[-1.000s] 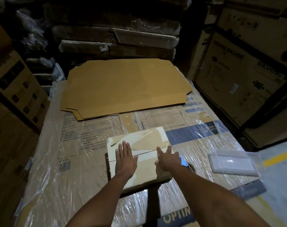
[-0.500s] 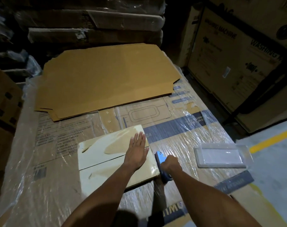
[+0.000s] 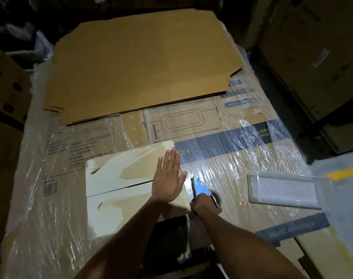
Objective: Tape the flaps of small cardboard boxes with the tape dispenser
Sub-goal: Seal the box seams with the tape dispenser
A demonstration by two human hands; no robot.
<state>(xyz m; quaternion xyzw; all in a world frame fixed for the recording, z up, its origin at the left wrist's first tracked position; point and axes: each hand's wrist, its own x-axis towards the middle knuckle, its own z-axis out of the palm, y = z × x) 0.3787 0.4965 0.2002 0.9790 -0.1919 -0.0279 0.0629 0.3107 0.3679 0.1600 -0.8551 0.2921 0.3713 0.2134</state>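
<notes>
The small box (image 3: 131, 188) lies on the wrapped carton (image 3: 242, 158) in front of us, our left hand (image 3: 167, 182) spread flat over its flap seam. Our right hand (image 3: 204, 204) grips the tape dispenser (image 3: 199, 187) at the box's right edge; we should press the flaps level and draw the tape straight along the seam.

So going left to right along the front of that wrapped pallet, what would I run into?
Small cardboard box → left hand flat on it → blue tape dispenser gripped by the right hand → clear plastic tray.

box (image 3: 119, 190) left of tape dispenser (image 3: 199, 188), tray (image 3: 284, 190) right
</notes>
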